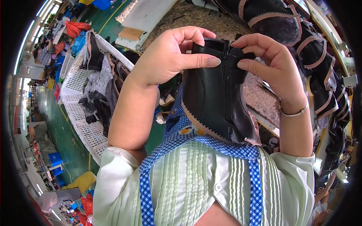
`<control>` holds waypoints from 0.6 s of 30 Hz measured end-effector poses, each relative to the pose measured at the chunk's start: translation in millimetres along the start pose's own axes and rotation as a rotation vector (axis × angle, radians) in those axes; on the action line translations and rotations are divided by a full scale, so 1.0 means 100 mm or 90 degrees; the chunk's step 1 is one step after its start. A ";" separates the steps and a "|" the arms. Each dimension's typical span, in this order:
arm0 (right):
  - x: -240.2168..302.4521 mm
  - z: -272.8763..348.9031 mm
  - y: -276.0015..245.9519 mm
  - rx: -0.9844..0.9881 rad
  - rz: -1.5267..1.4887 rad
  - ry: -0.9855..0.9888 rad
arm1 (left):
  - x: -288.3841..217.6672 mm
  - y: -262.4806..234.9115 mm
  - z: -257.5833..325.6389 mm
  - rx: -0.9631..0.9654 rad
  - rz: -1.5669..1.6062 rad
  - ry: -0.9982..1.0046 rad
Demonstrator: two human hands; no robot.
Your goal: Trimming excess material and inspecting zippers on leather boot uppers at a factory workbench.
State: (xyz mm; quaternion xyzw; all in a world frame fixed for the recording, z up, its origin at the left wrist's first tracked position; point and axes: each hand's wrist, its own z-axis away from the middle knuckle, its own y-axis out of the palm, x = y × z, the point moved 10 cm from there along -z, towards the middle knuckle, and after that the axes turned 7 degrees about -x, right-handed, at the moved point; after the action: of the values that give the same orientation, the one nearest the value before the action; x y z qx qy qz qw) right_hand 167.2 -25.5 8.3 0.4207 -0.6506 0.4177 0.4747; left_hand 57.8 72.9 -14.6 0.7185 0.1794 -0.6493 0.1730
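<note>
Boot upper (pixel 207 88) partly hides checkered apron (pixel 173 122); white basket (pixel 77 122) stands left.

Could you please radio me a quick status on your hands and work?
Left hand and right hand gripping the top edge of a black zipped leathery boot upper. Zip between them. Blue checked cloth apron behind the lower edge; nothing visibly obstructing.

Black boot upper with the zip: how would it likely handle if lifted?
The black boot upper probably flexes but holds some shape: it looks rounded below the left hand and right hand. It seems light, with no sole visible at its pinkish edge. Its shiny surface may be slightly slippery.
</note>
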 end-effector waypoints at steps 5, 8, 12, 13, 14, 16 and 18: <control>-0.05 -0.02 0.00 -0.007 -0.003 0.003 | 0.02 -0.01 -0.03 -0.001 0.001 -0.007; -0.05 -0.01 0.00 -0.009 -0.006 0.007 | 0.00 0.00 -0.01 -0.001 -0.001 -0.006; 0.00 0.02 0.03 -0.004 0.023 -0.009 | -0.03 0.04 0.02 0.007 -0.018 0.000; 0.03 0.02 0.04 -0.003 0.071 -0.030 | -0.06 0.04 0.03 0.009 -0.046 0.023; 0.06 0.04 0.05 -0.003 0.118 -0.051 | -0.09 0.04 0.05 0.010 -0.075 0.047; 0.13 0.09 0.07 -0.012 0.124 -0.052 | -0.14 0.06 0.08 0.012 -0.105 0.057; 0.18 0.13 0.07 -0.017 0.132 -0.060 | -0.18 0.08 0.09 0.014 -0.121 0.056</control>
State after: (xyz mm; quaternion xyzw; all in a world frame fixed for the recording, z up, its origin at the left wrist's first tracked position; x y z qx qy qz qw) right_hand 153.8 -38.9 22.2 0.3641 -0.7175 0.4357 0.4036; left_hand 51.6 61.1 2.4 0.7277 0.2469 -0.6329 0.0944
